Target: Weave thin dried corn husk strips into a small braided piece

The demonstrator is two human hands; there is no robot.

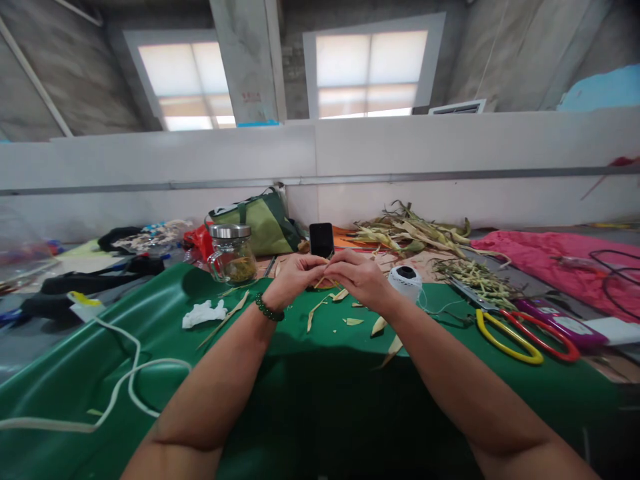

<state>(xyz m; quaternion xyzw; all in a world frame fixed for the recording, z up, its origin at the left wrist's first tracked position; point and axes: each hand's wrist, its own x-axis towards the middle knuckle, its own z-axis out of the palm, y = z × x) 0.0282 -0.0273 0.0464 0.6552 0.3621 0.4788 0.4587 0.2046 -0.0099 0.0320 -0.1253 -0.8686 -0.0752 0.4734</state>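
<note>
Above the green cloth (pixel 300 333), my left hand (pixel 299 277) and my right hand (pixel 364 279) meet with fingertips pinched together. Between them is a thin, pale yellow strip of corn husk (pixel 326 284), mostly hidden by the fingers. A dark green bead bracelet (pixel 269 308) circles my left wrist. Loose husk scraps (pixel 341 295) lie under and around the hands. A cone of white thread (pixel 405 283) stands just right of my right hand, its thread trailing rightward. Behind the hands, a black phone (pixel 321 240) is propped upright.
On the left are a glass jar mug (pixel 235 260), a crumpled tissue (pixel 204 313) and a white cable (pixel 131 360). To the right lie large scissors (pixel 515 333), a purple package (pixel 560 325) and pink cloth (pixel 565 267). Dried husks (pixel 410 230) and a green bag (pixel 263 223) sit behind.
</note>
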